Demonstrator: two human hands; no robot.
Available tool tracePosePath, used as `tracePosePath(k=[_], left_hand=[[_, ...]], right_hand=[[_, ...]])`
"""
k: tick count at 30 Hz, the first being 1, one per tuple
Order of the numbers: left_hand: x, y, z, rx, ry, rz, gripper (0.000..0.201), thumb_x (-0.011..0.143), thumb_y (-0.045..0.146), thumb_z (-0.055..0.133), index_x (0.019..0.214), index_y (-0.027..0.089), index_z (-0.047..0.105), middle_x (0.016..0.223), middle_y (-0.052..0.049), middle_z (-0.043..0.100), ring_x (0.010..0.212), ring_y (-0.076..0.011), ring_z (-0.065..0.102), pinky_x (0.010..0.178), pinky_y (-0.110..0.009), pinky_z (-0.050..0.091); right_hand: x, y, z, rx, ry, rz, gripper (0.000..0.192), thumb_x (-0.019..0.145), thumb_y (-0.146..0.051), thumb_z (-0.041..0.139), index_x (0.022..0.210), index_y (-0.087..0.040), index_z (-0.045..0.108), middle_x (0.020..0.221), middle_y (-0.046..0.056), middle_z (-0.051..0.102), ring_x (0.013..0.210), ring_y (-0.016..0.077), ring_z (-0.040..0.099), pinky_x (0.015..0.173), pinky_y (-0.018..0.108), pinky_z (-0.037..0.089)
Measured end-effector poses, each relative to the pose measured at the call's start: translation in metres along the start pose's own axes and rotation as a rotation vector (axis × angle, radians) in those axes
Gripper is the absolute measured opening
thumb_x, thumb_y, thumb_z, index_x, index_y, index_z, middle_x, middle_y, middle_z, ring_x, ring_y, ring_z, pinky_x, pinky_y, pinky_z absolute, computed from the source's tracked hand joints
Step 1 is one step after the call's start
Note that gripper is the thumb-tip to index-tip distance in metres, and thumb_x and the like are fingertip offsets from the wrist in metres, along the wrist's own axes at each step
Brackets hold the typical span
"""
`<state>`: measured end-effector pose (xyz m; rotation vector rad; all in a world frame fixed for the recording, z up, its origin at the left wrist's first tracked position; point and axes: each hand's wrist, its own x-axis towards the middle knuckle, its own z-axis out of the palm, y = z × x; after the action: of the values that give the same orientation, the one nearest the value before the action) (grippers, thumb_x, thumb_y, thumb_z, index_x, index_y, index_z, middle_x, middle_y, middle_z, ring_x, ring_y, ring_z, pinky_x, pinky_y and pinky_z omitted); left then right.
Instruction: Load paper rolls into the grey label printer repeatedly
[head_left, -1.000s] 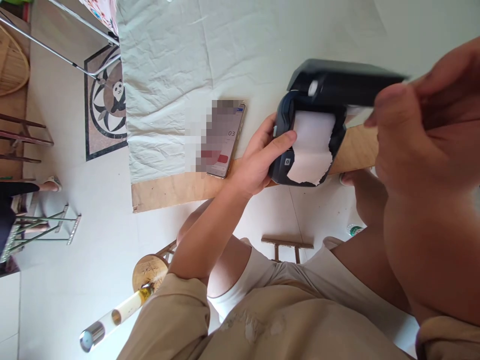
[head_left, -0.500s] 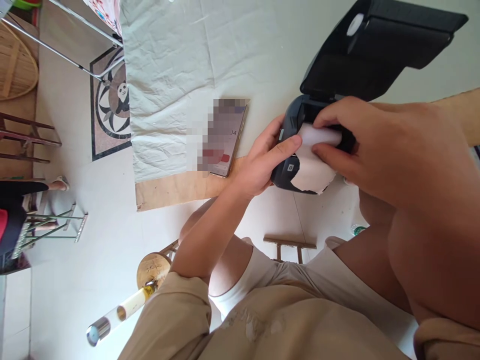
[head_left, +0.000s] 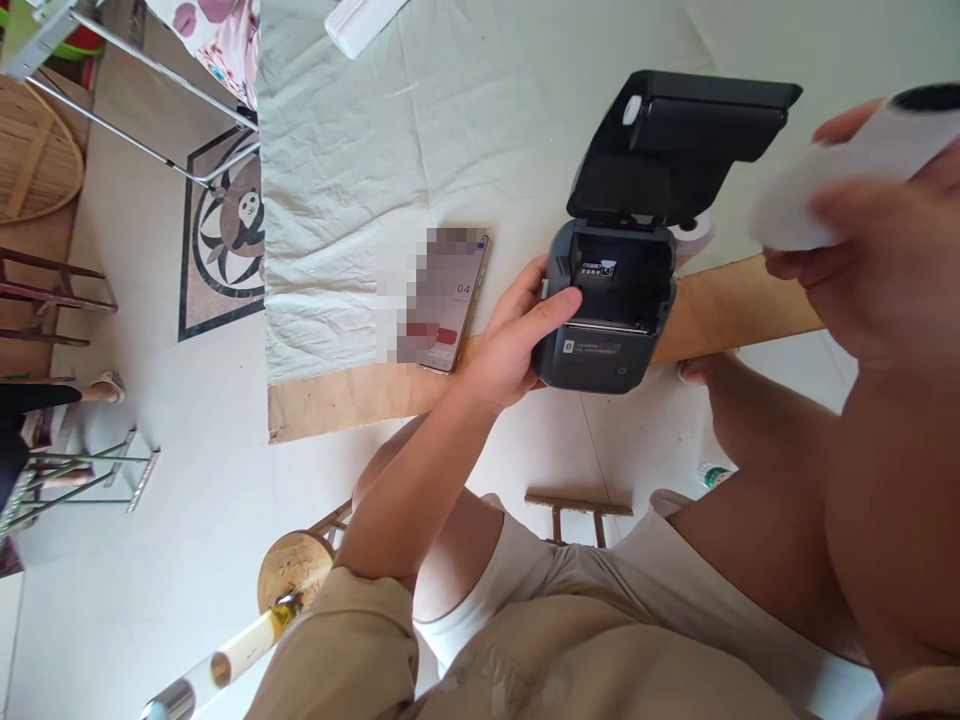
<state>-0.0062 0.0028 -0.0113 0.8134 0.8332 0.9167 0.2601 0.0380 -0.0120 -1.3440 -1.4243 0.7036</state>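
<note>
We think this is a room in a home. The floor (head_left: 187,520) is made of big pale shiny tiles, and one part has a round picture of a panda (head_left: 238,225) set into it. The bench (head_left: 360,395) is a plain brown wooden board with a wrinkled pale green cloth (head_left: 390,130) spread over it, like a sheet. A round wooden stool (head_left: 294,570) stands by the bench. There is a flat woven bamboo tray (head_left: 37,150) in the corner, and a flowery pink and white cloth (head_left: 217,40) hangs over thin metal bars (head_left: 150,150). A bare foot in a sandal (head_left: 101,385) of another person shows at the side.
</note>
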Motion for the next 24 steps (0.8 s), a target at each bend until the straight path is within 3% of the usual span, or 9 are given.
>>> tracePosePath(k=[3, 7, 9, 12, 13, 15, 18, 21, 24], left_hand=[[0.0, 0.0, 0.0, 0.002, 0.002, -0.005, 0.049, 0.085, 0.056, 0.081, 0.121, 0.027, 0.064, 0.11, -0.003, 0.074, 0.086, -0.0214, 0.075, 0.064, -0.028, 0.059], [0.0, -0.002, 0.0, -0.015, -0.007, 0.006, 0.044, 0.087, 0.052, 0.079, 0.12, 0.027, 0.064, 0.106, -0.003, 0.074, 0.085, -0.0216, 0.076, 0.064, -0.028, 0.06], [0.0, -0.003, -0.001, -0.019, -0.019, 0.014, 0.042, 0.088, 0.05, 0.078, 0.121, 0.027, 0.064, 0.109, -0.003, 0.075, 0.089, -0.0227, 0.077, 0.066, -0.029, 0.061], [0.0, -0.004, -0.002, -0.029, -0.036, 0.026, 0.038, 0.091, 0.045, 0.075, 0.124, 0.028, 0.064, 0.119, -0.003, 0.075, 0.1, -0.0251, 0.078, 0.07, -0.029, 0.063], [0.0, -0.004, -0.002, -0.033, -0.037, 0.027, 0.038, 0.092, 0.043, 0.073, 0.125, 0.029, 0.063, 0.122, -0.003, 0.075, 0.103, -0.0258, 0.079, 0.069, -0.029, 0.063], [0.0, -0.005, -0.002, -0.047, -0.027, 0.031, 0.035, 0.093, 0.042, 0.07, 0.126, 0.03, 0.063, 0.12, -0.002, 0.076, 0.104, -0.0271, 0.079, 0.062, -0.027, 0.061], [0.0, -0.006, -0.003, -0.072, 0.01, 0.053, 0.032, 0.093, 0.043, 0.067, 0.121, 0.028, 0.063, 0.112, -0.002, 0.078, 0.108, -0.0291, 0.079, 0.053, -0.025, 0.057], [-0.001, -0.006, -0.003, -0.078, 0.066, 0.053, 0.033, 0.092, 0.049, 0.068, 0.116, 0.026, 0.063, 0.109, -0.003, 0.079, 0.112, -0.0309, 0.078, 0.055, -0.027, 0.057], [-0.001, -0.005, -0.003, -0.076, 0.098, 0.025, 0.038, 0.092, 0.056, 0.068, 0.114, 0.026, 0.064, 0.112, -0.004, 0.079, 0.117, -0.0327, 0.077, 0.058, -0.03, 0.06]], right_hand=[[-0.012, -0.001, 0.001, -0.146, 0.092, 0.096, 0.03, 0.082, -0.03, 0.085, 0.11, -0.03, 0.073, 0.079, -0.002, 0.066, 0.063, 0.0115, 0.067, 0.055, 0.03, 0.053], [-0.012, -0.002, 0.002, -0.416, 0.121, 0.024, 0.043, 0.087, -0.027, 0.08, 0.127, -0.03, 0.065, 0.121, 0.001, 0.072, 0.1, 0.0193, 0.076, 0.077, 0.039, 0.062], [-0.006, -0.001, 0.003, -0.588, 0.096, 0.129, 0.054, 0.081, -0.02, 0.084, 0.13, -0.027, 0.063, 0.129, 0.004, 0.071, 0.113, 0.0245, 0.074, 0.093, 0.048, 0.062], [0.001, 0.0, 0.005, -0.771, -0.01, 0.321, 0.067, 0.078, -0.019, 0.084, 0.139, -0.025, 0.058, 0.126, 0.009, 0.072, 0.122, 0.0323, 0.071, 0.107, 0.062, 0.056], [0.0, 0.0, 0.005, -0.787, -0.02, 0.27, 0.066, 0.079, -0.019, 0.082, 0.14, -0.024, 0.057, 0.129, 0.011, 0.071, 0.126, 0.0338, 0.069, 0.11, 0.063, 0.054], [-0.004, -0.003, 0.006, -0.754, 0.038, 0.008, 0.061, 0.079, -0.017, 0.073, 0.137, -0.023, 0.057, 0.136, 0.011, 0.069, 0.13, 0.0333, 0.067, 0.111, 0.059, 0.055], [-0.015, -0.009, 0.015, -0.65, 0.073, -0.341, 0.058, 0.078, -0.015, 0.059, 0.135, -0.023, 0.058, 0.126, 0.008, 0.072, 0.115, 0.028, 0.072, 0.098, 0.05, 0.06], [-0.024, -0.009, 0.034, -0.626, -0.109, -0.391, 0.057, 0.081, -0.02, 0.06, 0.138, -0.023, 0.059, 0.129, 0.012, 0.069, 0.113, 0.0292, 0.071, 0.095, 0.049, 0.061], [-0.029, -0.003, 0.051, -0.638, -0.208, -0.288, 0.054, 0.088, -0.026, 0.061, 0.142, -0.027, 0.059, 0.133, 0.014, 0.061, 0.117, 0.0305, 0.067, 0.095, 0.051, 0.061]])
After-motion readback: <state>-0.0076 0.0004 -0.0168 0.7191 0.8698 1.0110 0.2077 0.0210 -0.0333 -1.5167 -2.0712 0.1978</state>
